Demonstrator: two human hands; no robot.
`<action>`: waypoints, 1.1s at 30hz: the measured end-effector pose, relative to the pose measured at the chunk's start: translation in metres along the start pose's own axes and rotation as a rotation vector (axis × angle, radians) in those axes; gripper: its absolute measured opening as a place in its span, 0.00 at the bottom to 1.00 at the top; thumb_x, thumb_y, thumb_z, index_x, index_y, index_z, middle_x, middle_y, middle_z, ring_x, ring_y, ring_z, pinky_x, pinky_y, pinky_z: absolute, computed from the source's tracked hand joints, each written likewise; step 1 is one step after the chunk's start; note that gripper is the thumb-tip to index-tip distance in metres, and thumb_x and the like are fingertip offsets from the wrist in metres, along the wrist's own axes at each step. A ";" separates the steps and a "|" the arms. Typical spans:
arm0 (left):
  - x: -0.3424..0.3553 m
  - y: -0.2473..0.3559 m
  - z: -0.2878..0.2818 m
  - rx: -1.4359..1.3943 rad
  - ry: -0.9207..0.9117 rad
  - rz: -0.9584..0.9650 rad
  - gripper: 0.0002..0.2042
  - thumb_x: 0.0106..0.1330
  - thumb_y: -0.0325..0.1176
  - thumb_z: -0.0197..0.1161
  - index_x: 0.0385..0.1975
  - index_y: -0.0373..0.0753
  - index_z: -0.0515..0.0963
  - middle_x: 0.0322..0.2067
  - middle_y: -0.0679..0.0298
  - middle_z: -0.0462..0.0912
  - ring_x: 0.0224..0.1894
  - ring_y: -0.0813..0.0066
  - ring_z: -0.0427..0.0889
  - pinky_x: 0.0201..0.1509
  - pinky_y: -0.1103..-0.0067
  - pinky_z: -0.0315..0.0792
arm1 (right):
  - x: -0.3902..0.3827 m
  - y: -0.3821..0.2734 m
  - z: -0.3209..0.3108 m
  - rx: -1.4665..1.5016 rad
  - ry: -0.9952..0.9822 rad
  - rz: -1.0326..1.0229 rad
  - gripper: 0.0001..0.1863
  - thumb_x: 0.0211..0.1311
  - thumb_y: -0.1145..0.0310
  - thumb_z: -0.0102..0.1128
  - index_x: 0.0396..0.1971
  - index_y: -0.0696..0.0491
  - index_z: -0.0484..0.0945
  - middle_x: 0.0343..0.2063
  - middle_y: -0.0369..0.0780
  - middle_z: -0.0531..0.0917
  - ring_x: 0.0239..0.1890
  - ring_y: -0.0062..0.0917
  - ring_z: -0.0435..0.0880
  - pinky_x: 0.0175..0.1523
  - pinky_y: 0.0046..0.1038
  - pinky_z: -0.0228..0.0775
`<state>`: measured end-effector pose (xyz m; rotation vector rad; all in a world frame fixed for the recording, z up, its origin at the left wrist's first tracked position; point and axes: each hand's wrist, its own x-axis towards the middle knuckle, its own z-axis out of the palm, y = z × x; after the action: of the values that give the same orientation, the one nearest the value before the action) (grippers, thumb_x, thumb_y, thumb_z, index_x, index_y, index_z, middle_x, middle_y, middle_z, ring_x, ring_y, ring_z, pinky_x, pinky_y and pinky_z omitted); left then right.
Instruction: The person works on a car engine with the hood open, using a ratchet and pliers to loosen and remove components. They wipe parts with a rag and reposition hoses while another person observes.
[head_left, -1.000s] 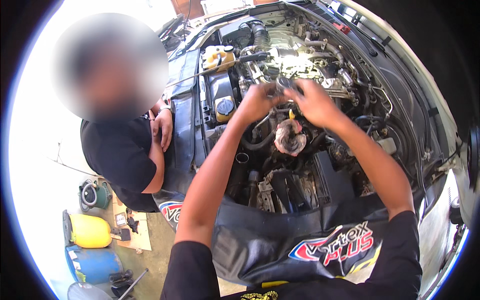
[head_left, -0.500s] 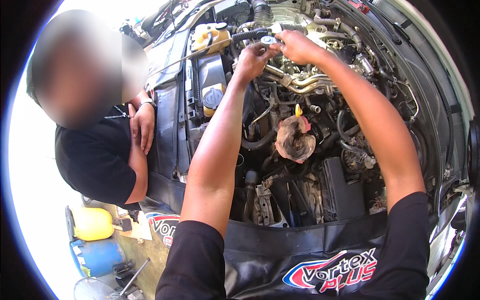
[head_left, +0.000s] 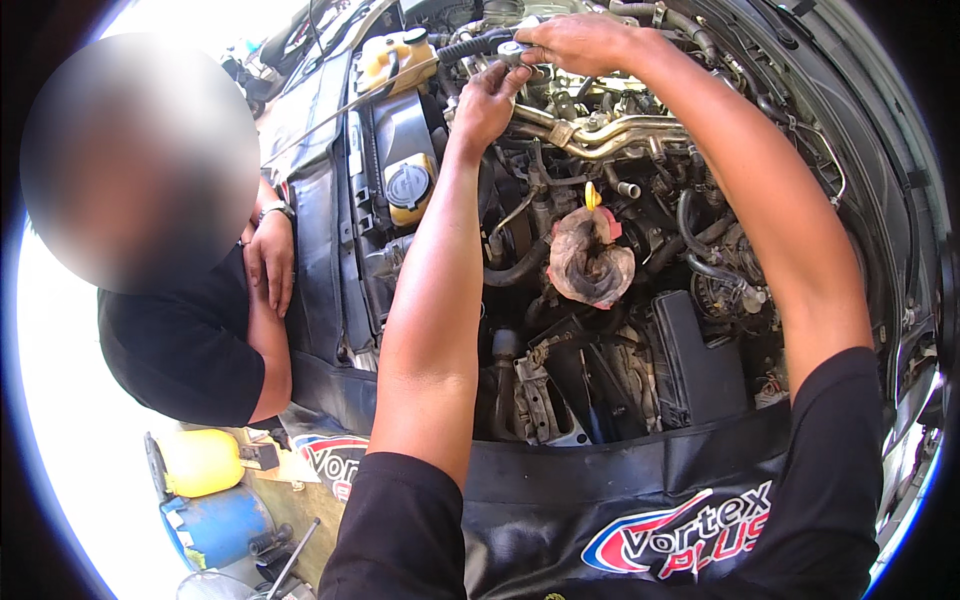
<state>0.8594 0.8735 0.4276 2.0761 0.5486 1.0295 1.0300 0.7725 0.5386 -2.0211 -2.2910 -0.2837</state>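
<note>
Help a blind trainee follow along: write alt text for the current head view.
A person's left hand and right hand meet at a small round grey piece over a car engine. A crumpled rag sits nearer the person, and a co-worker in a black shirt is at the picture's left.

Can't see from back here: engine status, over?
Left hand gripping round metal piece. Right hand at it, grip unclear. Black ribbed tube close beside; blockage unclear.
</note>
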 end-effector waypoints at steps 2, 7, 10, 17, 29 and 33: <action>0.001 0.004 0.001 -0.009 -0.092 0.010 0.28 0.73 0.54 0.64 0.58 0.34 0.80 0.50 0.49 0.88 0.53 0.61 0.86 0.57 0.68 0.75 | -0.012 -0.016 0.000 -0.046 0.020 0.117 0.24 0.75 0.52 0.54 0.58 0.57 0.76 0.44 0.54 0.87 0.48 0.52 0.86 0.54 0.48 0.78; -0.010 0.014 0.008 0.005 -0.002 0.012 0.23 0.73 0.51 0.64 0.56 0.38 0.81 0.45 0.52 0.89 0.50 0.64 0.87 0.56 0.69 0.76 | -0.020 -0.052 -0.002 0.027 0.076 0.223 0.20 0.69 0.56 0.61 0.44 0.60 0.81 0.39 0.55 0.87 0.45 0.51 0.88 0.52 0.47 0.80; -0.002 0.019 0.014 -0.008 -0.007 0.049 0.24 0.73 0.51 0.65 0.58 0.40 0.80 0.46 0.52 0.89 0.51 0.64 0.86 0.57 0.69 0.76 | -0.008 -0.019 -0.011 -0.105 0.022 0.071 0.20 0.70 0.54 0.61 0.43 0.58 0.83 0.40 0.55 0.87 0.44 0.49 0.88 0.51 0.49 0.79; 0.000 -0.004 0.003 0.056 -0.058 -0.005 0.31 0.72 0.53 0.65 0.64 0.32 0.75 0.57 0.46 0.83 0.61 0.59 0.82 0.65 0.68 0.72 | -0.006 0.003 -0.008 -0.044 0.033 -0.131 0.17 0.69 0.60 0.56 0.46 0.58 0.79 0.39 0.50 0.87 0.46 0.48 0.87 0.51 0.47 0.79; 0.002 0.009 0.005 0.003 -0.107 0.050 0.28 0.73 0.52 0.64 0.61 0.33 0.78 0.51 0.51 0.87 0.55 0.65 0.84 0.62 0.71 0.73 | -0.006 0.000 -0.002 -0.209 0.102 -0.120 0.15 0.66 0.63 0.57 0.44 0.60 0.78 0.37 0.53 0.87 0.45 0.47 0.88 0.48 0.46 0.80; -0.001 -0.018 -0.008 0.133 -0.046 0.086 0.30 0.73 0.56 0.63 0.59 0.33 0.79 0.49 0.50 0.87 0.54 0.62 0.85 0.61 0.71 0.73 | 0.005 -0.012 -0.016 -0.189 -0.043 -0.229 0.17 0.67 0.63 0.55 0.47 0.61 0.76 0.39 0.53 0.87 0.47 0.49 0.86 0.50 0.47 0.79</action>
<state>0.8521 0.8880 0.4164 2.2526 0.5206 1.0149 1.0168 0.7733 0.5539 -1.8561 -2.6170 -0.4933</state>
